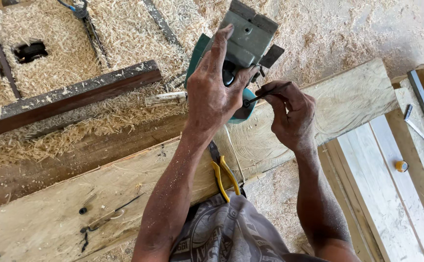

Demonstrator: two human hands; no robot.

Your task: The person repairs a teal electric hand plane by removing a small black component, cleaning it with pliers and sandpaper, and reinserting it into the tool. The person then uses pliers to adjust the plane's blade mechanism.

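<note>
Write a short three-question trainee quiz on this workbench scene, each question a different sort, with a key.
1. True or false: the left hand rests on the green power planer.
2. What does the right hand pinch? A) thin black hex key B) hammer C) pencil
3. Fill in: the pliers lying on the plank have ____ handles.

Key: 1 true; 2 A; 3 yellow.
</note>
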